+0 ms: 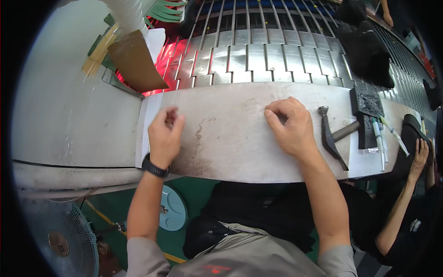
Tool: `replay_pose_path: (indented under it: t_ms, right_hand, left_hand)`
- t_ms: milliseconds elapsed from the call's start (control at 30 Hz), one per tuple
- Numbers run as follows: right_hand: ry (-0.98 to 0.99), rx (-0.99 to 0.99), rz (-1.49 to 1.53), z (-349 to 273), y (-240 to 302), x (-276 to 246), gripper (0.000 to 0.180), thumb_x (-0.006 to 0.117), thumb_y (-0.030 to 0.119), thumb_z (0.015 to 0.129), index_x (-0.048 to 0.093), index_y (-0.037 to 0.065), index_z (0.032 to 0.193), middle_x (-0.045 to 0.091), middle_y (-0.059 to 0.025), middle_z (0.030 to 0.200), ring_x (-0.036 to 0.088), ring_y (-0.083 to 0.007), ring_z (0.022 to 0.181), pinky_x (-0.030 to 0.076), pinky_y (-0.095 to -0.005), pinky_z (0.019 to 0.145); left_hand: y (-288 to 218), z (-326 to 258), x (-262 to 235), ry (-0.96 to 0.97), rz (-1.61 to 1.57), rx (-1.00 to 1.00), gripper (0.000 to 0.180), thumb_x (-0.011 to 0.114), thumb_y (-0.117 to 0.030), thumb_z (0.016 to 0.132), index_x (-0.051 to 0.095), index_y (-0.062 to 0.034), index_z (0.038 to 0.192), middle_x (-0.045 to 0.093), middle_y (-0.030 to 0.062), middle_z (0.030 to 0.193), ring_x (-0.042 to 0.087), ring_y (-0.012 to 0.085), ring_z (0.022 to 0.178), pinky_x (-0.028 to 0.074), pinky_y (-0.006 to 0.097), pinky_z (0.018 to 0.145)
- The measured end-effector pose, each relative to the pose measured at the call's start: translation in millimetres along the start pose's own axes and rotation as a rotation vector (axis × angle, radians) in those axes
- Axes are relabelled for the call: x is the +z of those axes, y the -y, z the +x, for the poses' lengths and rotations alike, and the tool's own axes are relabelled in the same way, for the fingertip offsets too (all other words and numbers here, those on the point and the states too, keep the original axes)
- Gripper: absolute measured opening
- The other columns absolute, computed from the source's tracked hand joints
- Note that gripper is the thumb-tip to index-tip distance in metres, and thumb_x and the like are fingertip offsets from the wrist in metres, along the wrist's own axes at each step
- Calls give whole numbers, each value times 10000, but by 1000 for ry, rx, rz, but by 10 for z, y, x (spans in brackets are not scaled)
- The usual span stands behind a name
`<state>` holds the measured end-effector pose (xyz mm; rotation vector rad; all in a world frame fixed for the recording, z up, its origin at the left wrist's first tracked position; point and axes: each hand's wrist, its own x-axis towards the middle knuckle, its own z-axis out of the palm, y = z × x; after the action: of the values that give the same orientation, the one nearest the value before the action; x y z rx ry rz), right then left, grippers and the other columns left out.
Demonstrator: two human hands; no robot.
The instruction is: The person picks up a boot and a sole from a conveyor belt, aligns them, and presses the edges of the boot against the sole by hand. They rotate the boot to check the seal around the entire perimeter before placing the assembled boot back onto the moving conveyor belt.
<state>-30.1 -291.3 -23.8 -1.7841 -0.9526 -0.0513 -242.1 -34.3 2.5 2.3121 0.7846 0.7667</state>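
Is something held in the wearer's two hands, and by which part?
Nothing is visibly held; the left hand and right hand are loosely curled.

- The left hand (165, 136) was loosely curled, slightly blurred.
- The right hand (291, 125) was loosely curled, thumb (275, 122) near forefinger (278, 107).
- The left forearm (146, 203) and right forearm (323, 196) reached forward, well apart.

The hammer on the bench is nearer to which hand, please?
Right: the right hand is just left of the hammer, not touching it; the left hand is farther left, over the left end of the bench.
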Motion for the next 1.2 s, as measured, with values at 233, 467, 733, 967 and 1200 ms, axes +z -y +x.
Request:
replay_pose_path:
  t_ms: [233, 467, 733, 967, 1200]
  right_hand:
    - [34, 15, -72, 33, -11, 6, 75, 744, 118, 896, 735, 47, 874, 754, -76, 896, 693, -304, 950, 458, -544, 1122]
    - [92, 3, -42, 54, 74, 19, 89, 780, 92, 853, 705, 62, 890, 756, -76, 994, 697, -319, 1046, 433, -597, 1133]
    - [116, 49, -96, 105, 93, 30, 117, 802, 93, 826, 708, 90, 896, 745, -57, 988, 695, -292, 1052, 440, -566, 1100]
    - [81, 23, -77, 124, 118, 57, 102, 794, 105, 836, 712, 87, 894, 733, -47, 946, 684, -283, 1003, 431, -560, 1099]
    - [54, -10, -40, 102, 102, 58, 72, 771, 116, 866, 710, 79, 862, 730, -42, 916, 677, -289, 958, 439, -560, 1094]
  left_hand:
    - [1089, 1818, 57, -59, 510, -133, 495, 610, -173, 930, 632, 47, 1372, 688, 314, 1337, 682, 448, 1239, 534, 497, 1053]
    - [2328, 2980, -4, 124, 865, -200, 434, 629, -113, 898, 655, 36, 1304, 710, 321, 1200, 701, 458, 1139, 539, 529, 1001]
    - [2730, 3366, 66, 244, 789, -313, 392, 638, -95, 893, 654, 33, 1264, 693, 305, 1139, 690, 457, 1074, 530, 543, 948]
    - [2178, 2974, 360, 134, 828, -86, 356, 646, -79, 889, 653, 30, 1228, 678, 290, 1085, 681, 456, 1017, 522, 554, 902]
    - [282, 1984, 953, 94, 578, 352, 301, 704, -97, 960, 683, -36, 1255, 647, 220, 1163, 644, 435, 1100, 525, 517, 958]
